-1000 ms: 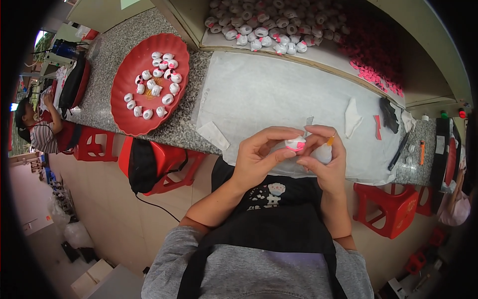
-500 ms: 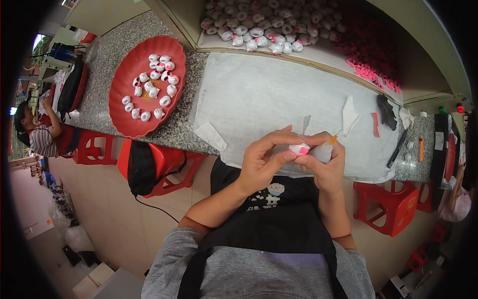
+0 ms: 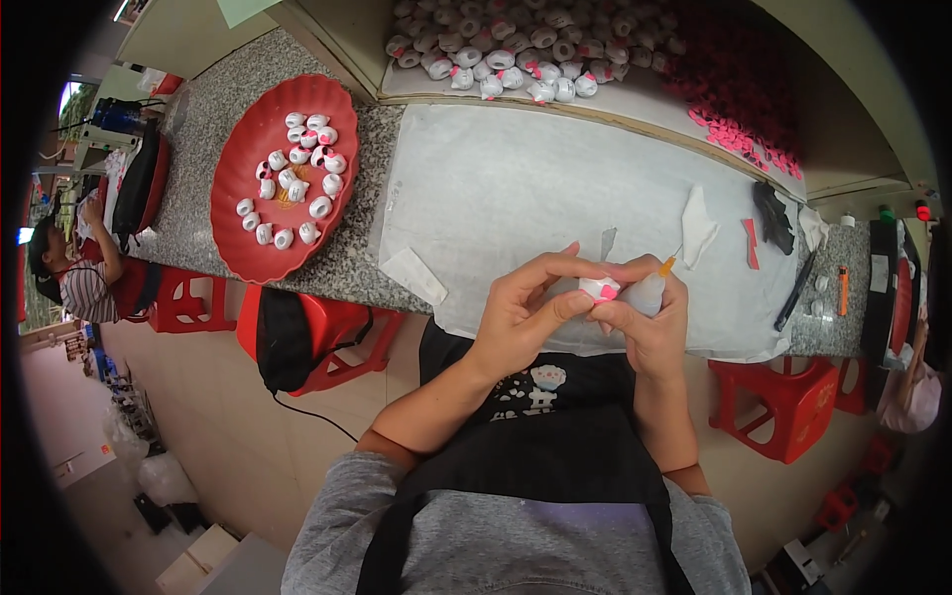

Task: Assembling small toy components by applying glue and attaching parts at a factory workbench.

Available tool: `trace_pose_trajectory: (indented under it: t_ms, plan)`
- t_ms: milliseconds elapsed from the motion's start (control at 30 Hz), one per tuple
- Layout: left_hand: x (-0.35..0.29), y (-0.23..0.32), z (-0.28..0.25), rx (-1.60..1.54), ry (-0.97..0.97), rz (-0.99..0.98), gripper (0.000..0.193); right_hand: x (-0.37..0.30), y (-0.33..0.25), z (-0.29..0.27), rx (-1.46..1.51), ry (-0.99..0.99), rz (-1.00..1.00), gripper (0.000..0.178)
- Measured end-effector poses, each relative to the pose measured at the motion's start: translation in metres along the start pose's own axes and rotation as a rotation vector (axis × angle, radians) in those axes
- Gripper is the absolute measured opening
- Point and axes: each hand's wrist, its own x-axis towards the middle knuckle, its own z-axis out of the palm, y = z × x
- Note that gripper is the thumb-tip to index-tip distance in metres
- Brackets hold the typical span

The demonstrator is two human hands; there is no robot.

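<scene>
Above the paper sheet, my left hand (image 3: 524,307) pinches a small white figure head (image 3: 597,287) with a pink bow between fingers and thumb. A small squeeze bottle (image 3: 646,295), pale and translucent with an orange needle tip, sits in the closed fingers of my right hand (image 3: 650,332). Its tip points up and away from the head. The right thumb and fingertips meet the head too, so both hands touch it. Part of the bottle is hidden by my right fingers.
Left on the speckled counter (image 3: 362,248) stands a red scalloped tray (image 3: 233,213) with several white heads. A shelf at the back holds a pile of heads (image 3: 496,59) and pink pieces (image 3: 734,134). Cloth scraps (image 3: 698,226) and a black tool (image 3: 795,293) lie right. Another person (image 3: 84,268) sits far left.
The white head has turned in my fingers, and its pink bow now faces up toward the right. Both hands keep their grip. The whole view has shifted slightly.
</scene>
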Motion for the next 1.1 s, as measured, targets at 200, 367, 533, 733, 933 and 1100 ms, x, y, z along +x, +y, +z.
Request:
trace_pose_trajectory:
  t_ms: [200, 367, 533, 733, 933, 1100]
  plan:
    - [-0.001, -0.001, 0.003, 0.053, -0.022, 0.035, 0.025, 0.0, -0.002, -0.006, 0.037, -0.05, 0.02, 0.024]
    - [-0.007, -0.003, 0.008, -0.033, 0.048, 0.0, 0.024, -0.001, -0.003, -0.003, 0.034, -0.051, 0.037, 0.024]
    - [-0.009, -0.006, 0.011, 0.07, 0.1, 0.079, 0.024, -0.002, 0.0, 0.0, 0.071, -0.04, 0.02, 0.023]
    - [-0.006, -0.003, 0.015, 0.055, 0.089, 0.063, 0.025, -0.002, -0.004, -0.004, 0.083, -0.015, 0.024, 0.023]
    - [-0.004, -0.009, 0.011, -0.128, -0.011, 0.041, 0.022, -0.007, -0.016, -0.014, 0.044, -0.127, 0.102, 0.022]
    - [-0.015, -0.001, 0.001, -0.051, 0.01, 0.082, 0.02, -0.004, -0.014, 0.002, 0.022, -0.146, 0.143, 0.022]
